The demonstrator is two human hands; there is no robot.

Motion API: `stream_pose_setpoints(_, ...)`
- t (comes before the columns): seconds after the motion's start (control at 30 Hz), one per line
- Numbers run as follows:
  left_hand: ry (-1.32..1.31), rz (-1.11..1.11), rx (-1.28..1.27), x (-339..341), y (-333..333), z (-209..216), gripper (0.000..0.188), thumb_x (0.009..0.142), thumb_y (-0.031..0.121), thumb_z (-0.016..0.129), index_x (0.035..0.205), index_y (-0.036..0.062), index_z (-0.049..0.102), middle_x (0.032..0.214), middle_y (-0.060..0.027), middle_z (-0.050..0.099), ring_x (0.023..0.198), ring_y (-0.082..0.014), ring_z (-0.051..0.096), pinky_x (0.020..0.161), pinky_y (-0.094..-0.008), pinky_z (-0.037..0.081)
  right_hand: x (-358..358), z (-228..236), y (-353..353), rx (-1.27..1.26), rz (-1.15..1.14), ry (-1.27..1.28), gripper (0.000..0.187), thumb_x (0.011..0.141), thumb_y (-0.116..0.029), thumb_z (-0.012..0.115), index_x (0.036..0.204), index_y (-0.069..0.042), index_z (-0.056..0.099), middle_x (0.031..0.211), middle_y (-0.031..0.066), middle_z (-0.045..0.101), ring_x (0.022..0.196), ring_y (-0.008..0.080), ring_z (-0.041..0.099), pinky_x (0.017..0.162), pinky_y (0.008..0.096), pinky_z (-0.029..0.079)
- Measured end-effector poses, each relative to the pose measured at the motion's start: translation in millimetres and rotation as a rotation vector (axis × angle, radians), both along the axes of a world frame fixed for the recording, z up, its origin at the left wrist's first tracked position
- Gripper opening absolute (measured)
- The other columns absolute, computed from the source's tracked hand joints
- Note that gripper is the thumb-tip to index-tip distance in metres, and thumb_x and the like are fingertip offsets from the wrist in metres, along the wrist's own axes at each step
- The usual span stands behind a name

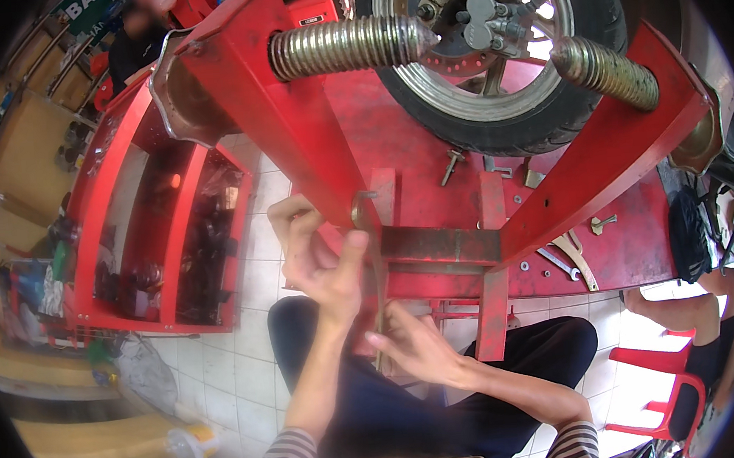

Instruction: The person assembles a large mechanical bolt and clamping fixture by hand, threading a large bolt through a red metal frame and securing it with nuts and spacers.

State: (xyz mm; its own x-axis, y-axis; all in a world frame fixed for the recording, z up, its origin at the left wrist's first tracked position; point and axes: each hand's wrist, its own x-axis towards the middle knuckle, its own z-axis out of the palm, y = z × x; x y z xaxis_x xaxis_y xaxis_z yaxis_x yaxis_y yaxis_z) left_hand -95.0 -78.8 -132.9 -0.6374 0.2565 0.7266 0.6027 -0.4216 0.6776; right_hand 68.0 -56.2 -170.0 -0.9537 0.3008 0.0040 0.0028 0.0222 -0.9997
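The left hand [318, 258] is raised with fingers curled and thumb pointing up toward one o'clock; the thumb tip touches a thin brass-coloured metal rod [376, 267], but whether the fingers close on anything cannot be told. The right hand [409, 341] sits just below it, at five o'clock from the left hand, fingers spread and blurred against the lower part of the same rod; its grip cannot be told either. The rod's long axis runs nearly upright, twelve to six o'clock, its hooked top end [363, 197] bent toward the red stand [291, 124]. It lies along the stand's left leg, beside a rusty cross bar [440, 245].

At twelve o'clock from the hands, two ribbed springs [346, 45] point inward at a motorcycle wheel [491, 59] with a brake disc. At three o'clock, wrenches [569, 257] and loose washers lie on the red platform [623, 245]. At nine o'clock stands a red tool trolley [147, 244]. Far at eleven o'clock a green sign [84, 12] with white lettering hangs tilted. At four o'clock is a red plastic chair [672, 386].
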Motion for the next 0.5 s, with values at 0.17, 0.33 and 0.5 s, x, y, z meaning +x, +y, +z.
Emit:
stream_pose_setpoints(0.17, 0.121, 0.056, -0.067, -3.4, -3.2, 4.8, 0.036, 0.076, 0.015, 0.08, 0.104, 0.0, 0.064, 0.111, -0.0088, 0.047, 0.106, -0.0212, 0.047, 0.095, -0.0348, 0.039, 1.3, -7.6, -7.1, -0.041, -0.026, -0.057, 0.024, 0.102, -0.021, 0.053, 0.105, 0.0, 0.042, 0.069, 0.0128, 0.065, 0.055, 0.0185, 0.065, 0.051, 0.0323, 0.052)
stream_pose_setpoints(0.33, 0.013, -0.028, 0.009, -1.8, -0.7, -0.4, 0.045, 0.082, 0.033, 0.077, 0.107, -0.0015, 0.061, 0.111, -0.0072, 0.046, 0.105, -0.0185, 0.046, 0.09, -0.0323, 0.038, 3.0, 1.9, -7.7, -0.16, -0.021, -0.135, 0.021, 0.102, -0.019, 0.054, 0.105, -0.001, 0.044, 0.073, 0.0122, 0.068, 0.061, 0.0188, 0.068, 0.058, 0.0328, 0.053)
stream_pose_setpoints(0.5, -0.01, -0.074, 0.027, -3.0, -0.9, -2.4, 0.051, 0.081, 0.037, 0.078, 0.109, -0.002, 0.061, 0.112, -0.0077, 0.045, 0.106, -0.019, 0.046, 0.091, -0.0327, 0.037, 1.5, 2.3, -5.7, -0.142, -0.032, -0.065, 0.025, 0.101, -0.02, 0.057, 0.108, 0.0, 0.045, 0.082, 0.0149, 0.071, 0.057, 0.0158, 0.065, 0.052, 0.0308, 0.052)
